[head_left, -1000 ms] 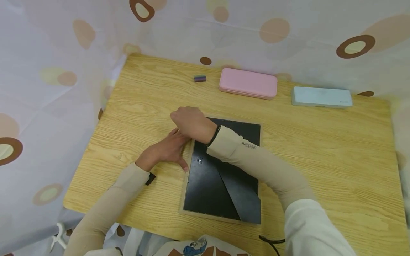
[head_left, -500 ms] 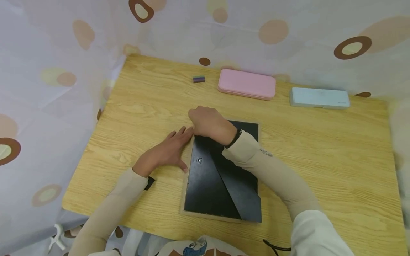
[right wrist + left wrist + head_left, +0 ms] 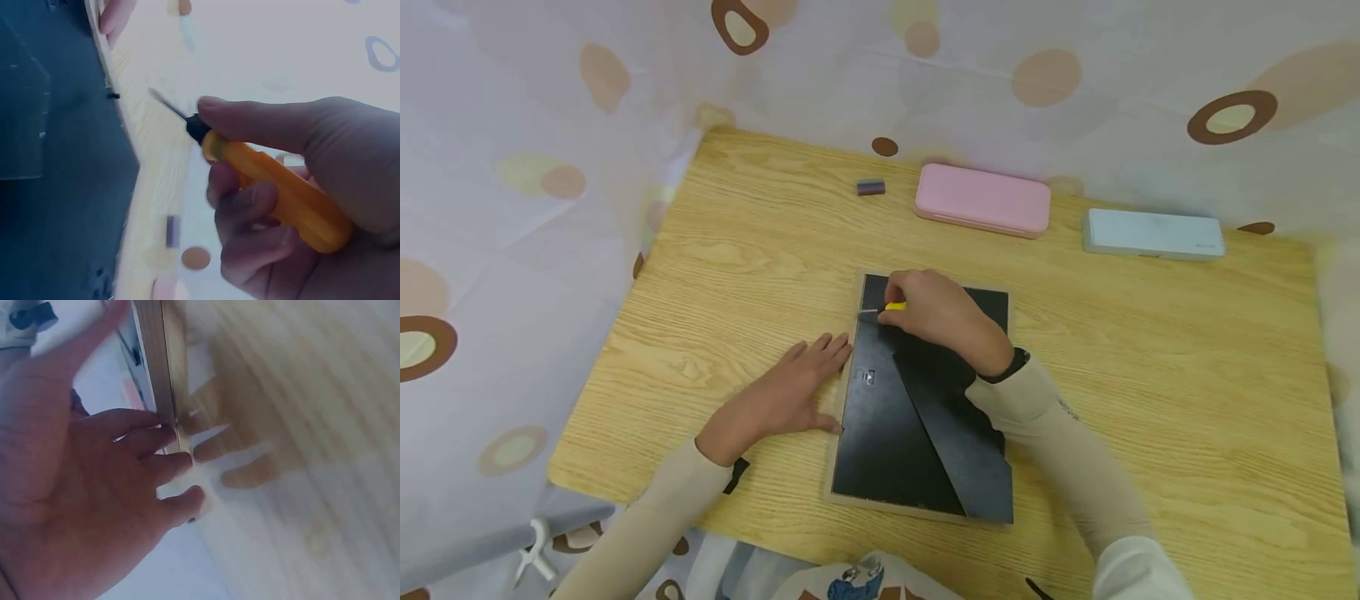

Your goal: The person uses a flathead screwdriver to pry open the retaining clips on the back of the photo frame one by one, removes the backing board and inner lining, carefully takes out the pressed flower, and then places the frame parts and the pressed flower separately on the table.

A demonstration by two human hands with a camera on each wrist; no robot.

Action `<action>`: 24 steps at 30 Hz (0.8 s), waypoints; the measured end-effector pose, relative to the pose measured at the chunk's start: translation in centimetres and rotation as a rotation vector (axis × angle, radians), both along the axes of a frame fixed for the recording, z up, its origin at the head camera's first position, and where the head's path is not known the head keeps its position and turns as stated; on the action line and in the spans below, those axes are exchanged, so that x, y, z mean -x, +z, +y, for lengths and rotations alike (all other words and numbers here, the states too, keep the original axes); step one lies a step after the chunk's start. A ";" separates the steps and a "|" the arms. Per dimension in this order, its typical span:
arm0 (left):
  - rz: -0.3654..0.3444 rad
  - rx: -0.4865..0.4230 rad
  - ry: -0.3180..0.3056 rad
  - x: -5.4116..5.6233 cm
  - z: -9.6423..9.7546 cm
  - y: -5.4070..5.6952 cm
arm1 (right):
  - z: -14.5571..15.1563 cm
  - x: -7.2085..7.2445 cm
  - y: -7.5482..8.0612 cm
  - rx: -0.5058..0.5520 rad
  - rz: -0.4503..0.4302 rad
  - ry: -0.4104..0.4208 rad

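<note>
A picture frame (image 3: 880, 450) with a black back and a stand leg (image 3: 951, 433) lies face down on the wooden table. My right hand (image 3: 940, 310) grips a yellow-handled screwdriver (image 3: 275, 187) over the frame's upper part, its thin shaft pointing left toward the frame's left edge. In the right wrist view the tip is raised off the backing, and a small dark tab (image 3: 113, 95) stands at the edge. Fingers spread, my left hand (image 3: 782, 396) lies along the frame's left side; in the left wrist view its fingertips touch the wooden edge (image 3: 156, 362).
At the table's back stand a pink case (image 3: 982, 198), a pale blue case (image 3: 1153, 233) and a small dark block (image 3: 871, 187). A patterned curtain (image 3: 820, 75) hangs behind. A black cable (image 3: 1037, 588) shows at the front edge.
My right hand has moved right and inward from the frame's upper left edge, bringing the screwdriver into sight. My left hand has slid down along the frame's left side.
</note>
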State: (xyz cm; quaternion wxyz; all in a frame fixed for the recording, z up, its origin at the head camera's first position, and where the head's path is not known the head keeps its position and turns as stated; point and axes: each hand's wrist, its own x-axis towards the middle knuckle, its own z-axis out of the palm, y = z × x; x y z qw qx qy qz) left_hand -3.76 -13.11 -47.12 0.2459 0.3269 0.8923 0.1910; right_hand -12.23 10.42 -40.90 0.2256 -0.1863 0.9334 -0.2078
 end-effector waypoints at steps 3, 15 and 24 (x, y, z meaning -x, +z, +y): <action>-0.022 0.004 -0.009 -0.9 0.2 0.0 | 1.4 -0.6 -0.4 0.093 0.008 -0.058; 0.012 -0.050 -0.019 -4.4 0.3 -0.9 | 5.7 -3.8 -1.5 0.224 0.080 -0.170; 0.100 -0.054 -0.066 -3.8 1.1 -1.3 | 6.5 -4.7 -2.1 0.240 0.101 -0.167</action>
